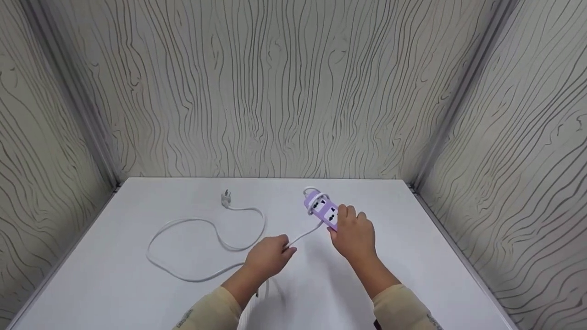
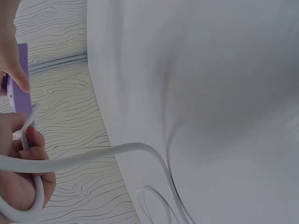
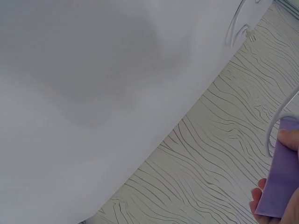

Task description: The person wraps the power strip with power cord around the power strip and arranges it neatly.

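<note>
A purple power strip [image 1: 326, 211] with white socket faces is gripped at its near end by my right hand [image 1: 356, 233], tilted above the table. White cord is looped round the strip's far end. My left hand [image 1: 269, 255] pinches the cord [image 1: 306, 233] a short way from the strip. In the left wrist view the cord also bends in a loop below that hand [image 2: 28, 172]. The rest of the cord lies in wide curves on the left of the table, ending in a plug [image 1: 226, 198]. The right wrist view shows the strip's plain purple side [image 3: 280, 172].
The white table [image 1: 435, 275] is enclosed by wood-grain patterned panels [image 1: 257, 91] at the back and both sides. Metal corner posts [image 1: 454, 110] stand where the panels meet.
</note>
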A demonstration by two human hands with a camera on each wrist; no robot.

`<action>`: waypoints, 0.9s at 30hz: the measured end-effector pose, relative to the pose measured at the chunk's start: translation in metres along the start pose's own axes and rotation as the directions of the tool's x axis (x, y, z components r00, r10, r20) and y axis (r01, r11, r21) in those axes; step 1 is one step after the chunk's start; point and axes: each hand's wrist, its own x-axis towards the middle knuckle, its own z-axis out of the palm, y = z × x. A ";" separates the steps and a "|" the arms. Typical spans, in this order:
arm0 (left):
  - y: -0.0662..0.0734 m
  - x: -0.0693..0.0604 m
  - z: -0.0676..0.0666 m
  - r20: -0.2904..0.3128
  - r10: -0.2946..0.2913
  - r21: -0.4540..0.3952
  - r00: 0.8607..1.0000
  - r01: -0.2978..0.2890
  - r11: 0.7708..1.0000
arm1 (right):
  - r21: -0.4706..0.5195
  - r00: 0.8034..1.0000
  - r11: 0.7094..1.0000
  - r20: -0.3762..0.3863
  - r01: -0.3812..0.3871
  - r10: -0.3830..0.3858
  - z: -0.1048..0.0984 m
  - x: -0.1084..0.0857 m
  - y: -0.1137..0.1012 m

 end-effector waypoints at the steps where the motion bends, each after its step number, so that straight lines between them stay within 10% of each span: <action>1: -0.001 0.000 -0.001 -0.004 0.005 0.011 1.000 -0.005 1.000 | -0.008 1.000 1.000 0.005 0.000 0.000 0.001 0.000 0.001; 13: 0.005 -0.002 -0.022 -0.149 0.143 0.162 0.978 -0.119 0.980 | 0.035 0.982 0.999 0.190 0.006 -0.012 -0.003 -0.003 0.002; 22: 0.003 0.002 -0.026 -0.268 0.352 0.341 0.897 -0.253 0.905 | 0.197 0.896 0.974 0.403 0.113 -0.185 -0.006 -0.004 0.003; 27: 0.000 0.003 -0.028 -0.288 0.375 0.316 0.881 -0.282 0.906 | 0.297 0.845 0.927 0.413 0.229 -0.341 -0.012 -0.006 0.004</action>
